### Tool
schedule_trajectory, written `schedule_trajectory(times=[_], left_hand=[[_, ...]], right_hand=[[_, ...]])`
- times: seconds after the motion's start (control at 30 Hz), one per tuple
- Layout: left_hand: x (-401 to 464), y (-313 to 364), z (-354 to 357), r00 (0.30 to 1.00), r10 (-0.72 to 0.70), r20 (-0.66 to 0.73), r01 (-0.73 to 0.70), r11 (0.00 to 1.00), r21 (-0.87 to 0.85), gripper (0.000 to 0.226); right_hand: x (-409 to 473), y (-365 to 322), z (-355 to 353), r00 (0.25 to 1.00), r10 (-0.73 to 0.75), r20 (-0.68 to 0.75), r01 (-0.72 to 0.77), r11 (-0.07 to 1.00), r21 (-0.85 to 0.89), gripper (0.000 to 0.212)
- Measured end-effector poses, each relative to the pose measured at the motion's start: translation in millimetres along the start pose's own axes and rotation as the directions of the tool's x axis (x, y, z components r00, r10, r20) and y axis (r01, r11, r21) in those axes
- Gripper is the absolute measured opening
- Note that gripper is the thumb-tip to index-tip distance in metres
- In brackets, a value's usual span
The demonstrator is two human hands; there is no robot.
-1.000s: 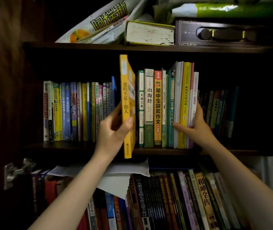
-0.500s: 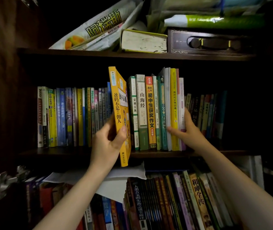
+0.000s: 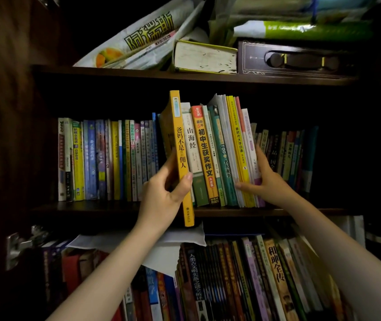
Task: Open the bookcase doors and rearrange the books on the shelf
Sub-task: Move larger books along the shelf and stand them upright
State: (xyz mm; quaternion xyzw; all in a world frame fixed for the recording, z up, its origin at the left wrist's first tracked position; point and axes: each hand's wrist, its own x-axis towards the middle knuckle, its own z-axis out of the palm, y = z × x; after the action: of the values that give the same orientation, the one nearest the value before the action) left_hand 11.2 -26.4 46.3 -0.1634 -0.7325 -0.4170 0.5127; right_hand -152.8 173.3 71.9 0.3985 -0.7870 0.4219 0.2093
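Note:
My left hand (image 3: 165,195) grips a tall yellow book (image 3: 181,147), thumb on the spine and fingers behind the cover. The book stands nearly upright, its lower end hanging past the front edge of the middle shelf (image 3: 92,208), just left of a white and green book (image 3: 194,156). My right hand (image 3: 266,181) holds the right end of a group of upright books (image 3: 236,149), thumb in front of them and fingers on their right side. These books lean a little to the left. A row of thin books (image 3: 106,161) fills the shelf's left part.
Dark books (image 3: 284,154) stand further back on the right. The upper shelf (image 3: 138,71) carries bags, a thick lying book (image 3: 204,57) and a dark box (image 3: 296,59). Below, a packed row of books (image 3: 242,281) has white paper (image 3: 168,242) lying on it. A metal hinge (image 3: 18,246) sticks out at left.
The yellow book has turned from showing its cover to showing its spine and has moved right, against the white and green book. The right hand's group of books now leans left.

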Motion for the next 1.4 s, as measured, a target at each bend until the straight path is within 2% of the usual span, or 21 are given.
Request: schedule_trajectory(times=[0.07, 0.17, 0.27, 0.33, 0.4, 0.47, 0.57, 0.67, 0.77, 0.87, 0.93, 1.03, 1.13, 1.23, 1.4], left_hand=[[-1, -1, -1, 1.000, -0.009, 0.008, 0.009, 1.000, -0.001, 0.069], [-2, -2, -2, 1.000, -0.018, 0.022, 0.018, 1.000, 0.000, 0.066], [-3, -2, -3, 0.999, -0.030, 0.023, 0.031, 0.999, -0.013, 0.063], [-3, 0, -5, 0.998, -0.044, 0.035, 0.045, 0.998, -0.035, 0.058], [-1, 2, -9, 0.996, -0.054, 0.066, 0.059, 0.995, -0.077, 0.052], [1, 4, -15, 0.993, -0.055, 0.103, 0.068, 0.990, -0.124, 0.053], [5, 7, -23, 0.987, -0.055, 0.151, 0.081, 0.983, -0.167, 0.049], [8, 7, -27, 0.981, -0.072, 0.181, 0.106, 0.976, -0.188, 0.042], [14, 4, -32, 0.963, -0.094, 0.251, 0.154, 0.961, -0.231, 0.048], [22, 2, -40, 0.922, -0.110, 0.372, 0.216, 0.941, -0.260, 0.060], [29, 0, -44, 0.906, -0.152, 0.396, 0.250, 0.945, -0.210, 0.048], [46, -13, -50, 0.935, -0.192, 0.296, 0.235, 0.965, -0.114, 0.033], [63, -28, -60, 0.965, -0.171, 0.197, 0.167, 0.985, 0.041, 0.038], [78, -40, -64, 0.964, -0.130, 0.230, 0.071, 0.966, 0.247, 0.045], [95, -45, -53, 0.951, -0.062, 0.303, -0.006, 0.975, 0.220, 0.050]], right_hand=[[-1, 0, -1, 0.999, 0.039, -0.024, -0.038, 0.999, 0.032, 0.126], [-7, -8, -2, 0.989, 0.060, -0.132, -0.062, 0.998, -0.014, 0.115], [-23, -39, 6, 0.927, -0.111, -0.357, 0.078, 0.991, -0.104, 0.092], [-37, -72, 18, 0.932, -0.206, -0.297, 0.218, 0.976, 0.008, 0.081], [-53, -96, 36, 0.957, -0.272, -0.103, 0.285, 0.947, 0.147, 0.081], [-66, -102, 56, 0.958, -0.284, 0.023, 0.270, 0.931, 0.246, 0.092], [-79, -100, 85, 0.959, -0.280, 0.039, 0.263, 0.933, 0.246, 0.104], [-83, -107, 103, 0.961, -0.265, -0.082, 0.277, 0.928, 0.251, 0.093], [-82, -110, 112, 0.947, -0.206, -0.248, 0.266, 0.933, 0.241, 0.072], [-79, -111, 120, 0.877, -0.100, -0.470, 0.197, 0.967, 0.162, 0.059], [-71, -112, 123, 0.820, -0.039, -0.571, 0.138, 0.982, 0.130, 0.051], [-64, -113, 125, 0.767, 0.020, -0.641, 0.066, 0.992, 0.111, 0.044], [-68, -115, 129, 0.747, 0.014, -0.664, 0.059, 0.994, 0.088, 0.042], [-73, -113, 131, 0.712, 0.002, -0.703, 0.079, 0.993, 0.083, 0.040], [-70, -114, 123, 0.647, -0.034, -0.762, 0.108, 0.993, 0.048, 0.041]])
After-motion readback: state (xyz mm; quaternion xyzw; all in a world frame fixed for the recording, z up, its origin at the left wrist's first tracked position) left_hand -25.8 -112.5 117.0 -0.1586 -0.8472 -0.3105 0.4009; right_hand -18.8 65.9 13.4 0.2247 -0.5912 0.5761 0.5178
